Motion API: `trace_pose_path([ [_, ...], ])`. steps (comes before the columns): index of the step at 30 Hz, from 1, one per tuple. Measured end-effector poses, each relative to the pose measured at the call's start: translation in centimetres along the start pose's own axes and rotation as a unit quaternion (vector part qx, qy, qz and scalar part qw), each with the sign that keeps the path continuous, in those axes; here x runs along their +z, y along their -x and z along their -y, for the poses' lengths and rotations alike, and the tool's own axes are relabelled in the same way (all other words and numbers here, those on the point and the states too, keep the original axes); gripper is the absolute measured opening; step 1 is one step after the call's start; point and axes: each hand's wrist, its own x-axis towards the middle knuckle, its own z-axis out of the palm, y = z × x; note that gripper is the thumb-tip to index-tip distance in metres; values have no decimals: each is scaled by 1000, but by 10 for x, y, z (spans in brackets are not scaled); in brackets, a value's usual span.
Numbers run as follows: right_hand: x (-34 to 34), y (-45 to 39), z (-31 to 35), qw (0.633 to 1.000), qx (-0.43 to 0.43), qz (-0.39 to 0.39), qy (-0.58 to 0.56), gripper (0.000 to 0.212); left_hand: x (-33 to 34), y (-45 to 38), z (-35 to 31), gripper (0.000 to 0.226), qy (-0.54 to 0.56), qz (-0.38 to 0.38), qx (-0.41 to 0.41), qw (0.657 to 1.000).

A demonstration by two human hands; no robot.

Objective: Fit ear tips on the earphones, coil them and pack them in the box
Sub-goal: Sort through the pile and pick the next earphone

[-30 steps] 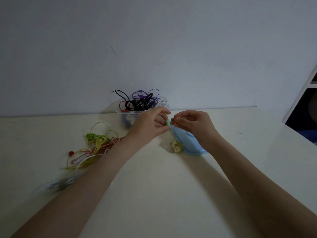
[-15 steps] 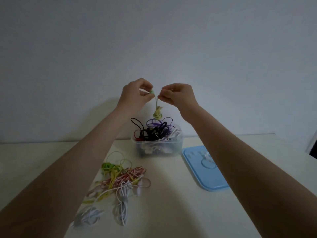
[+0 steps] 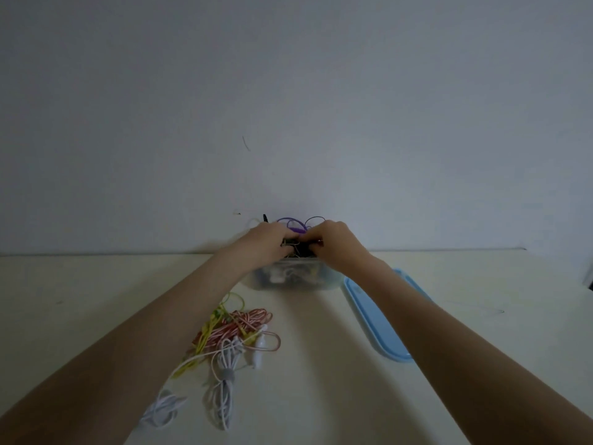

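A clear plastic box stands at the back of the table against the wall, full of tangled black and purple earphones. Both my hands are over its top, close together. My left hand and my right hand have their fingers curled down on a small, dark-looking coiled earphone bundle at the box's rim. The fingertips hide most of the bundle. Whether it rests on the other cables I cannot tell.
The box's light blue lid lies flat to the right of the box, partly under my right forearm. Loose yellow, red-striped and white earphones lie in a pile on the table at front left, along with two white coils.
My hands have come down from chest height, where they held the small coiled earphone dangling above the box, to the box's top. The view has tilted with them.
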Motion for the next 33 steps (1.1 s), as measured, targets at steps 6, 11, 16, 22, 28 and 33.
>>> trace_pose_path([
  [6,-12,6,4,999,-7,-33,-33,33,-6,6,3,40,38,6,5,999],
  [11,-26,34,30,983,-71,-141,-98,23,-23,41,-3,39,99,-123,20,987],
  [16,-9,61,59,982,-116,79,-123,14,-36,83,-5,18,56,-28,28,998],
  [22,23,95,77,971,-181,153,-43,27,-30,119,0,10,6,106,-16,994],
  [28,19,104,77,991,-134,16,6,19,-25,140,5,15,96,99,4,990],
  [33,27,122,111,991,-92,99,-1,35,-15,144,14,26,7,93,-31,995],
])
